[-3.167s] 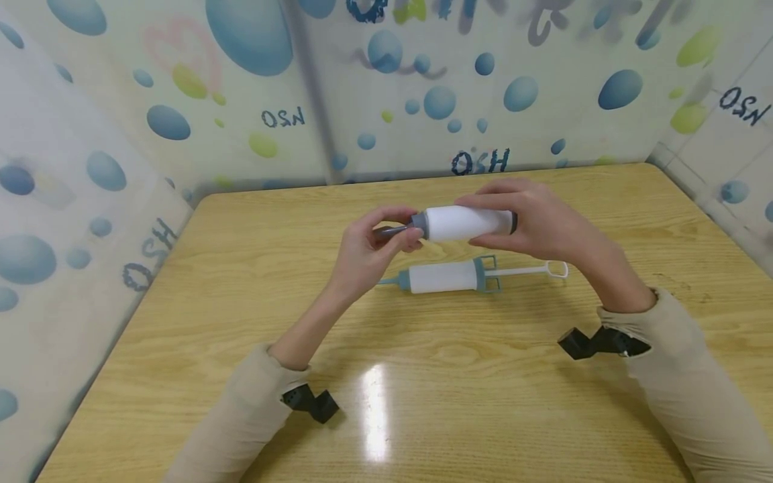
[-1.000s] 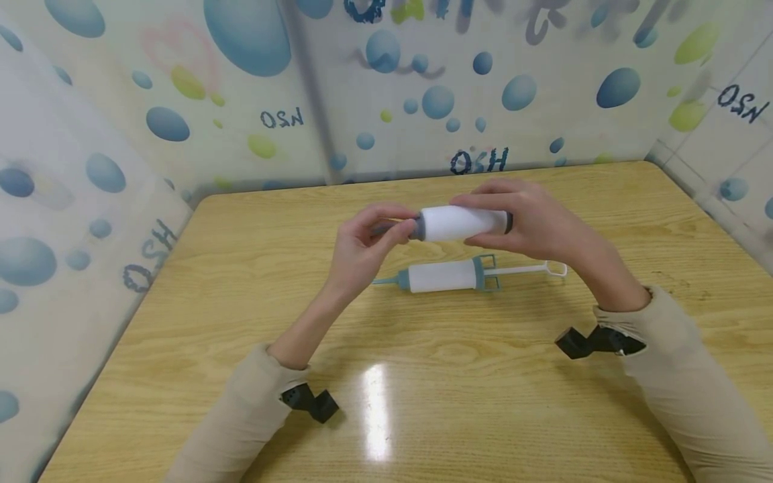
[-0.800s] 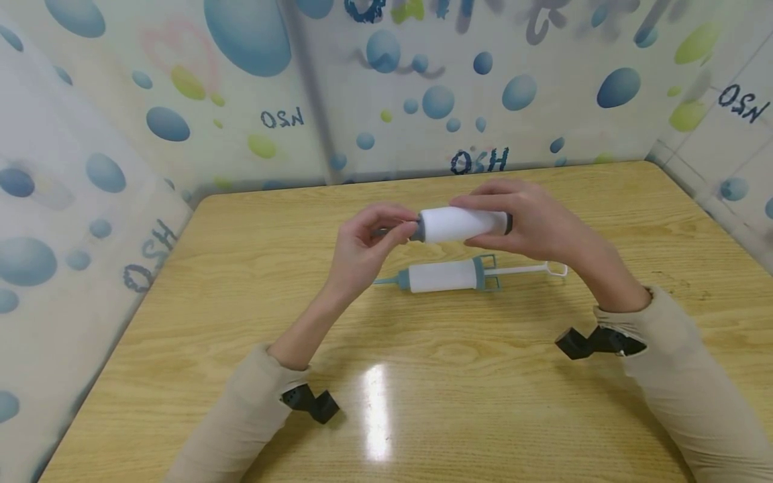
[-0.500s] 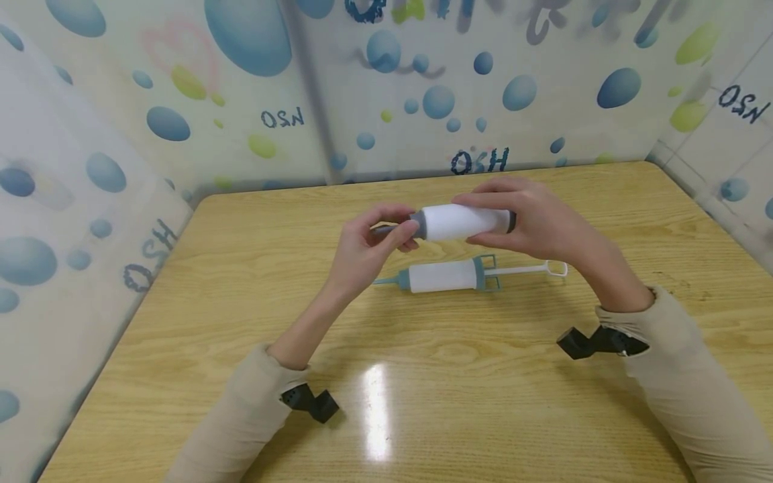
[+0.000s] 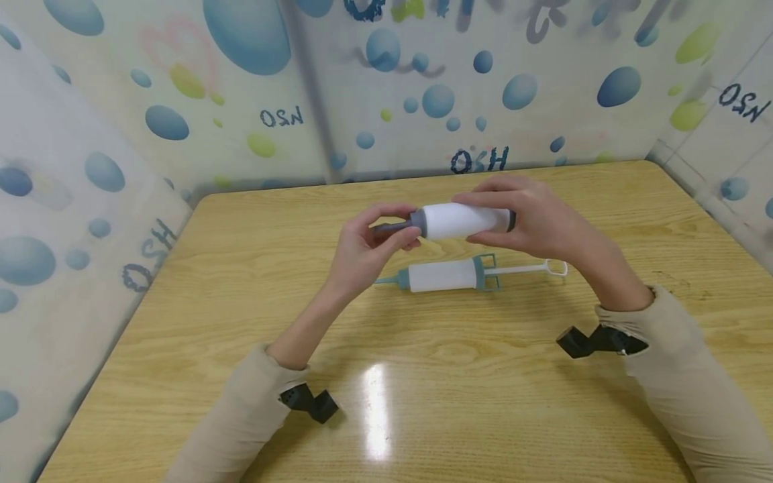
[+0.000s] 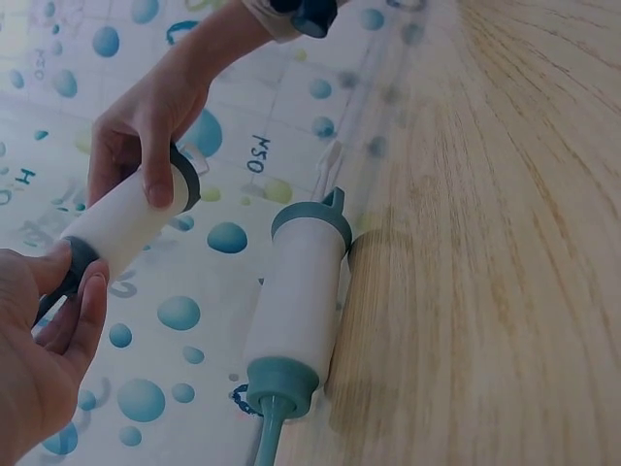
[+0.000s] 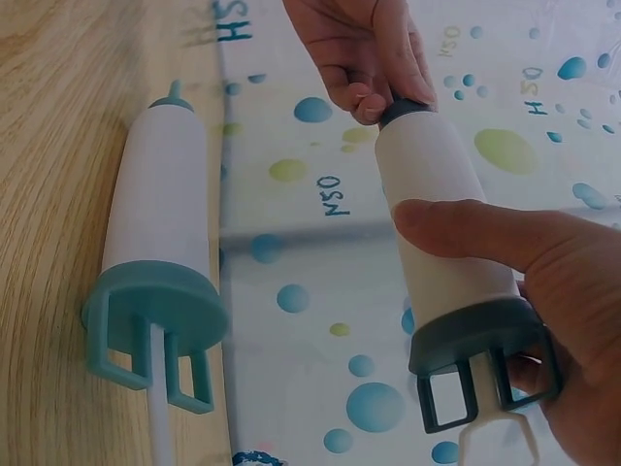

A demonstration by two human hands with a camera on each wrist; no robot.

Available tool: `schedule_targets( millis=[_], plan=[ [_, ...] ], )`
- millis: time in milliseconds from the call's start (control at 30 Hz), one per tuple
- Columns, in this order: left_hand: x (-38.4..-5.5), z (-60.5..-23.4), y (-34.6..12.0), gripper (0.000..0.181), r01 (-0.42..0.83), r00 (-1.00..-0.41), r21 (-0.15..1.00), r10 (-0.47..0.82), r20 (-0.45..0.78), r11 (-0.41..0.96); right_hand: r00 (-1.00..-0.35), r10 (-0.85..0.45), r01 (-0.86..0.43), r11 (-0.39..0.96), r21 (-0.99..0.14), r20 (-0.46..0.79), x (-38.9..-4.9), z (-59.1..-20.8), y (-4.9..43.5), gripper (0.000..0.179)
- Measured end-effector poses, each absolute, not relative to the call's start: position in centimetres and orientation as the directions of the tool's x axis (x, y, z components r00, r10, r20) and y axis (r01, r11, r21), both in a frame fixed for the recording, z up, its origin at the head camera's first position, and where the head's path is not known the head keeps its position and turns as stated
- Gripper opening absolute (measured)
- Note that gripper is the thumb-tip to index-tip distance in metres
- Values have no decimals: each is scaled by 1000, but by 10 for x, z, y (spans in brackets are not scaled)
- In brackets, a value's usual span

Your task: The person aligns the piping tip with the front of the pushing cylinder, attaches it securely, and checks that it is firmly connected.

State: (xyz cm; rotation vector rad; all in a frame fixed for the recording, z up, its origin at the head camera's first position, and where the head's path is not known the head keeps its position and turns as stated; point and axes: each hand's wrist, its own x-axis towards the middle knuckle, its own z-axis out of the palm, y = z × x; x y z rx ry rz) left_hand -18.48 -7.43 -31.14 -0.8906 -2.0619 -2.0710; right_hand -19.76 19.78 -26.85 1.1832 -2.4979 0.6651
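Note:
Held above the table is a syringe with a white barrel and dark grey end caps. My left hand pinches its grey nozzle cap between thumb and fingers, the thin nozzle running back into the palm. My right hand grips the barrel near the other end, thumb on one side and fingers on the other. In the right wrist view the grey finger loops and a pale plunger handle stick out below that hand. A second syringe, with teal caps and white plunger, lies on the table just nearer the body.
The wood-grain table reaches back to a wall printed with blue and green bubbles. Black wrist cameras sit on both beige sleeves. A bright light reflection shows on the near tabletop.
My left thumb and fingers have shifted about the nozzle cap, covering it about a second ago and leaving more of it visible now. My right hand keeps its grip; the teal-capped syringe has not moved.

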Motion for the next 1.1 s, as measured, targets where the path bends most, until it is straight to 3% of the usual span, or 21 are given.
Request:
schedule_targets(
  millis=[533, 667, 867, 1100],
  plan=[
    [-184, -313, -73, 29, 524, -795, 849, 323, 514, -61, -608, -645, -790, 553, -266, 463, -200, -272, 199, 53],
    [-185, -312, -74, 30, 481, -819, 875, 327, 472, -56, -611, -641, -787, 558, -265, 465, -199, -271, 198, 53],
    [-186, -311, -75, 24, 376, -870, 926, 331, 366, -34, -567, -652, -815, 534, -225, 503, -198, -271, 195, 53],
    [-185, -311, -75, 22, 328, -885, 944, 343, 314, -18, -544, -660, -827, 526, -199, 518, -198, -273, 195, 55]
  ],
)
